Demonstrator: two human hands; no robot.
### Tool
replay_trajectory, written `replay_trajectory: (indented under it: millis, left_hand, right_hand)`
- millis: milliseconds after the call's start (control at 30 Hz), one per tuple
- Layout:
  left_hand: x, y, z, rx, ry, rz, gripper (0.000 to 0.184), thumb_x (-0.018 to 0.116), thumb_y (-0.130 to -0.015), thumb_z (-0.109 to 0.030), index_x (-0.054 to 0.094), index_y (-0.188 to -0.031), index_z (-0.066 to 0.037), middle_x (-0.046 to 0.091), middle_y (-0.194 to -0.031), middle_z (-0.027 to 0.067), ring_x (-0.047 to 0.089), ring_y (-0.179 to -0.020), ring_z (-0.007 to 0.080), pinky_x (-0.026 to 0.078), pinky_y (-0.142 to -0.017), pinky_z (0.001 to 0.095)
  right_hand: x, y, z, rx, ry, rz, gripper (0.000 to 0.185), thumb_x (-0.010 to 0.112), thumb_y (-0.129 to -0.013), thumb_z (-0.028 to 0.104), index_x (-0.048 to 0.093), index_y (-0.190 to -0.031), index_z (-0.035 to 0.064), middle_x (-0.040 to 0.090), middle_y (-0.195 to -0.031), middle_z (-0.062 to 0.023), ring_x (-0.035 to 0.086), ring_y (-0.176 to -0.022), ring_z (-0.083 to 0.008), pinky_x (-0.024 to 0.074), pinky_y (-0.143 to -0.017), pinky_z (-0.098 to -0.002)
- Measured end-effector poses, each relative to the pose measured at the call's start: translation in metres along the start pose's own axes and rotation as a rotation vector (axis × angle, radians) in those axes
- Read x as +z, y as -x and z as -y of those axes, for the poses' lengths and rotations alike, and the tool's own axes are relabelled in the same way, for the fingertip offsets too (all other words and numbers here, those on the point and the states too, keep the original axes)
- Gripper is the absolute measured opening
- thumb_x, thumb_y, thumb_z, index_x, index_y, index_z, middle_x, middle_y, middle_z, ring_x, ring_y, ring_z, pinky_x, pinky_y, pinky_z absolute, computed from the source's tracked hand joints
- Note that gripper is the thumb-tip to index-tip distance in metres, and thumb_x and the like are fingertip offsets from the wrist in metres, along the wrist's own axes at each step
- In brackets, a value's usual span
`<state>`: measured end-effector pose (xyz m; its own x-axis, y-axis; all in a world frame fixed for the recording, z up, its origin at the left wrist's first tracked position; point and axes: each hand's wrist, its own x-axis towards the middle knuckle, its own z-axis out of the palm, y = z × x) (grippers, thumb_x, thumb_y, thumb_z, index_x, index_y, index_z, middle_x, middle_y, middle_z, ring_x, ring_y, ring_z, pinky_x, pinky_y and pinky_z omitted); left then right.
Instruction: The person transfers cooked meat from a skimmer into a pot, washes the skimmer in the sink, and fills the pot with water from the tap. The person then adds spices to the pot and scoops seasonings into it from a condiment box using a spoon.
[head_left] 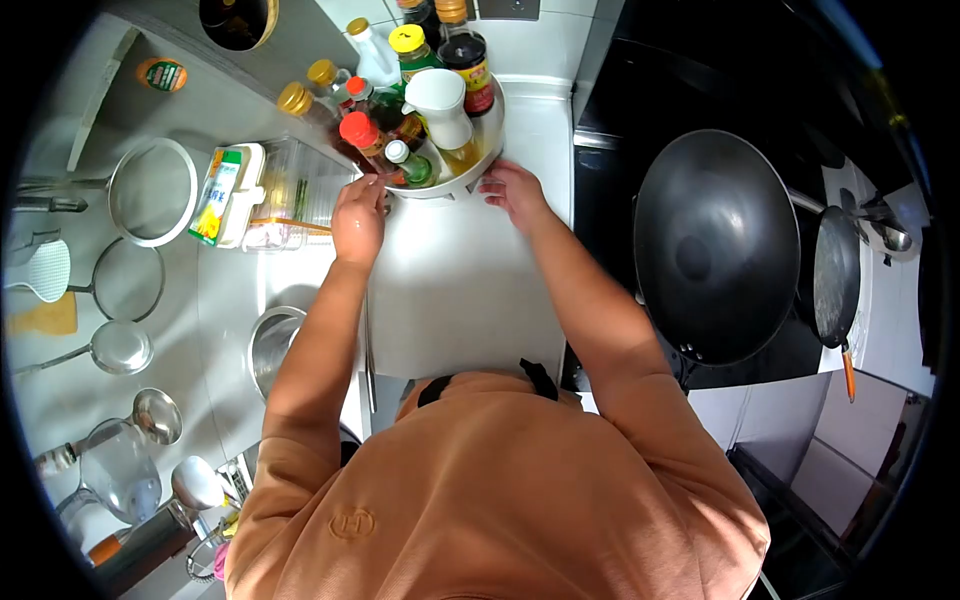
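Observation:
A round white tray [460, 187] full of condiment bottles stands at the back of the white counter. My left hand [359, 222] is at the tray's front left edge, its fingers curled near the rim; what they hold, if anything, is hidden. At the right side of the rim is my right hand [514, 194], fingers apart and holding nothing. On the tray are a red-capped bottle [368, 140], a small green bottle with a white cap [410, 165], a white-topped oil pot [440, 105], a dark sauce bottle [467, 62] and a yellow-capped jar [413, 55].
A black wok [715, 245] sits on the stove at right, with a smaller pan [837, 275] beyond it. Left are a clear container [290, 195], a yellow-green carton [216, 197], a metal bowl [268, 350] and hanging strainers [153, 192] and ladles [157, 416].

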<state>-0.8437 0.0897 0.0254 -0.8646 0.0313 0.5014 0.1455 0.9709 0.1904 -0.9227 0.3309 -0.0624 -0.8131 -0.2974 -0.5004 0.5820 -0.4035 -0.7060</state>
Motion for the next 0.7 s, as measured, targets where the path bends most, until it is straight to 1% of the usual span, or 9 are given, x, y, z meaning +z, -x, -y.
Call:
replay_trajectory:
  millis: [100,133,233,267,367,467,567,700]
  left_hand:
    - [-0.007,0.007,-0.016,0.046,0.090,-0.012,0.017,0.068,-0.077,-0.008,0.067,-0.094,-0.005,0.065,-0.100,0.0092,0.060,-0.091,0.0276,0.051,-0.080,0.0360]
    - [-0.007,0.010,-0.021,0.031,0.099,0.015,0.018,0.068,-0.078,-0.009,0.067,-0.096,-0.006,0.065,-0.101,0.0089,0.061,-0.092,0.0288,0.051,-0.080,0.0371]
    - [-0.001,0.011,-0.024,0.008,0.103,0.007,0.017,0.068,-0.078,-0.010,0.066,-0.094,-0.005,0.065,-0.100,0.0090,0.061,-0.092,0.0290,0.051,-0.080,0.0373]
    - [0.002,0.009,-0.022,-0.010,0.113,-0.029,0.013,0.069,-0.076,-0.011,0.068,-0.089,-0.006,0.065,-0.096,0.0069,0.061,-0.089,0.0274,0.051,-0.077,0.0369]
    - [0.005,0.004,-0.016,-0.019,0.101,0.003,0.011,0.069,-0.077,-0.012,0.068,-0.086,-0.007,0.066,-0.094,0.0077,0.062,-0.088,0.0275,0.051,-0.076,0.0371]
    - [0.005,0.004,-0.020,-0.050,0.134,-0.020,0.010,0.069,-0.078,-0.013,0.068,-0.085,-0.007,0.066,-0.093,0.0081,0.062,-0.088,0.0275,0.051,-0.076,0.0372]
    - [0.005,0.006,-0.020,-0.075,0.153,-0.025,0.010,0.069,-0.078,-0.013,0.068,-0.085,-0.007,0.066,-0.093,0.0079,0.062,-0.087,0.0278,0.051,-0.076,0.0372]
    - [0.004,0.005,-0.022,-0.075,0.168,-0.029,0.009,0.069,-0.078,-0.013,0.068,-0.085,-0.006,0.066,-0.094,0.0079,0.062,-0.087,0.0286,0.051,-0.076,0.0373]
  right_hand:
    - [0.008,0.001,-0.008,0.061,-0.080,0.032,0.022,0.047,-0.090,0.009,0.049,-0.111,0.0040,0.062,-0.091,-0.0094,0.063,-0.075,-0.0209,0.0512,-0.065,-0.0325]
    - [0.009,0.003,-0.013,0.074,-0.096,0.032,0.020,0.047,-0.090,0.009,0.048,-0.110,0.0042,0.062,-0.091,-0.0095,0.063,-0.076,-0.0212,0.0513,-0.066,-0.0330]
    - [0.008,0.019,-0.032,0.011,-0.100,-0.004,0.017,0.049,-0.091,0.009,0.046,-0.107,0.0045,0.061,-0.093,-0.0100,0.063,-0.077,-0.0214,0.0517,-0.068,-0.0347]
    - [0.005,0.023,-0.036,0.002,-0.101,0.015,0.015,0.050,-0.092,0.009,0.047,-0.105,0.0037,0.061,-0.096,-0.0112,0.063,-0.079,-0.0218,0.0520,-0.070,-0.0348]
    - [-0.003,0.030,-0.044,-0.046,-0.058,0.075,0.012,0.051,-0.093,0.009,0.048,-0.102,0.0028,0.060,-0.098,-0.0128,0.064,-0.081,-0.0228,0.0526,-0.075,-0.0349]
    - [-0.004,0.038,-0.043,-0.071,-0.077,0.087,0.010,0.049,-0.094,0.010,0.049,-0.100,0.0018,0.061,-0.098,-0.0135,0.064,-0.084,-0.0239,0.0529,-0.078,-0.0348]
    - [-0.001,0.039,-0.039,-0.061,-0.034,0.060,0.009,0.048,-0.095,0.009,0.049,-0.100,0.0013,0.061,-0.097,-0.0135,0.065,-0.085,-0.0242,0.0532,-0.080,-0.0346]
    - [0.001,0.038,-0.038,-0.075,0.045,0.060,0.010,0.048,-0.095,0.009,0.049,-0.100,0.0008,0.062,-0.094,-0.0129,0.066,-0.084,-0.0232,0.0537,-0.078,-0.0333]
